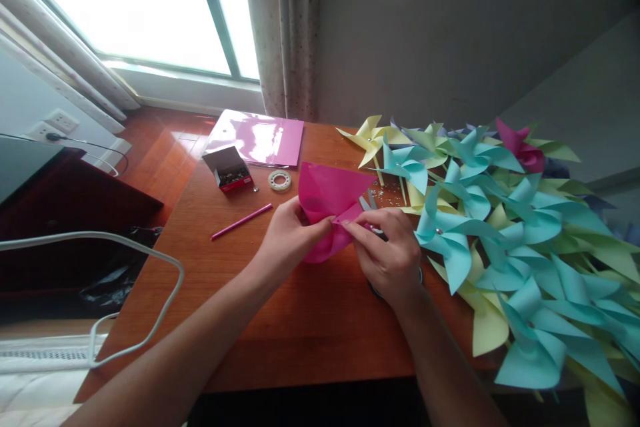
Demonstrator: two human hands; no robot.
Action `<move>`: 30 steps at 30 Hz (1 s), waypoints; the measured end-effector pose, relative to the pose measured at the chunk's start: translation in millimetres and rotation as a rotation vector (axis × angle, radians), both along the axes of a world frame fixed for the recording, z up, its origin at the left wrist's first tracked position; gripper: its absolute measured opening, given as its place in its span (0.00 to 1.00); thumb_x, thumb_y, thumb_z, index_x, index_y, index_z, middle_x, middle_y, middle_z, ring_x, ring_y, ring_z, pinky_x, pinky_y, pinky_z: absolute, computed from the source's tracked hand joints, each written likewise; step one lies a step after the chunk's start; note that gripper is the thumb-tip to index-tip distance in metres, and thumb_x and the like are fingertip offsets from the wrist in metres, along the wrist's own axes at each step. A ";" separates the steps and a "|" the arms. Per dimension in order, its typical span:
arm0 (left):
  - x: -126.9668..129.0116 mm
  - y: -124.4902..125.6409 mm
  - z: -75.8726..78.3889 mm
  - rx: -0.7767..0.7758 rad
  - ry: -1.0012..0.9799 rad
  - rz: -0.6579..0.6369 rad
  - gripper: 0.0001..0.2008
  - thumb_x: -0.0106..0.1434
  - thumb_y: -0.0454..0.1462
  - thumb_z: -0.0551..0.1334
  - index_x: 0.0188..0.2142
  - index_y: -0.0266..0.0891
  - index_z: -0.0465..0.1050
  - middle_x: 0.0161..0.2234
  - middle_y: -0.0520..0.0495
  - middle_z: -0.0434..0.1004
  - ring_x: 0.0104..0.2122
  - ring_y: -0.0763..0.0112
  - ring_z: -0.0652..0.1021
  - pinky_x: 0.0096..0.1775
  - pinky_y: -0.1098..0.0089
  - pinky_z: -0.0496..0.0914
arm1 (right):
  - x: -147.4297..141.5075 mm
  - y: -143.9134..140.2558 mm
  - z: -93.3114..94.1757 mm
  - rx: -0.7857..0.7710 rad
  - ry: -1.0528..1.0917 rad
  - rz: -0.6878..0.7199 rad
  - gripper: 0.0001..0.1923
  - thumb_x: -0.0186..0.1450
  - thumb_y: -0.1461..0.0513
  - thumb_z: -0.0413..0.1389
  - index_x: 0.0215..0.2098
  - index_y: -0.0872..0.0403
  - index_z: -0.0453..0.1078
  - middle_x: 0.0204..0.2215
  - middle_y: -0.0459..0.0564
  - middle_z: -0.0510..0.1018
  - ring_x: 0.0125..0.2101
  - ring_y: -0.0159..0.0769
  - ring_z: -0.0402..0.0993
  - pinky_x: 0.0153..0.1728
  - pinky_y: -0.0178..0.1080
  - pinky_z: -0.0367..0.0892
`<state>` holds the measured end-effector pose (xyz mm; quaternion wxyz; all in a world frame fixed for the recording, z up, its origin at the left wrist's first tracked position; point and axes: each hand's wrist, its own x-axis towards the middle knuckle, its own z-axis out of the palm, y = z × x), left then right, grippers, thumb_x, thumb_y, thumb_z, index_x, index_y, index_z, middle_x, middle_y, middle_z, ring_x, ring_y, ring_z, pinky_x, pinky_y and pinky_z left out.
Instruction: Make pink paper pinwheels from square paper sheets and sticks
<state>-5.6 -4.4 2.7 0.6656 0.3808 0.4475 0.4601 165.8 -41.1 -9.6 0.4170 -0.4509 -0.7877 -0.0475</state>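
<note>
A magenta paper pinwheel [334, 188], its blades curled inward, is held above the table between my two hands. My left hand [295, 230] grips it from the left, thumb pressed at the folded middle. From the right, my right hand [387, 250] pinches the paper near the centre with thumb and forefinger. Whether a pin sits in those fingertips is too small to tell. Partly hidden behind my right hand is a pair of scissors [369, 200], blades pointing away. A pink stick [241, 221] lies to the left of my left hand.
An open red box [235, 180] of small metal pieces and a roll of tape [279, 180] stand near pink sheets in a glossy sleeve [255, 137]. Finished pinwheels [520, 213] in turquoise, yellow and magenta crowd the right side. A white curved rail [170, 293] rises at the left.
</note>
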 end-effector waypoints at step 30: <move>-0.6 0.0 1.9 0.015 -0.001 -0.068 0.19 0.48 0.41 0.77 0.37 0.35 0.77 0.32 0.45 0.85 0.32 0.64 0.81 0.33 0.71 0.73 | 0.5 2.4 -2.3 -0.041 -0.028 -0.044 0.12 0.66 0.71 0.59 0.44 0.52 0.79 0.36 0.53 0.79 0.38 0.42 0.69 0.39 0.44 0.72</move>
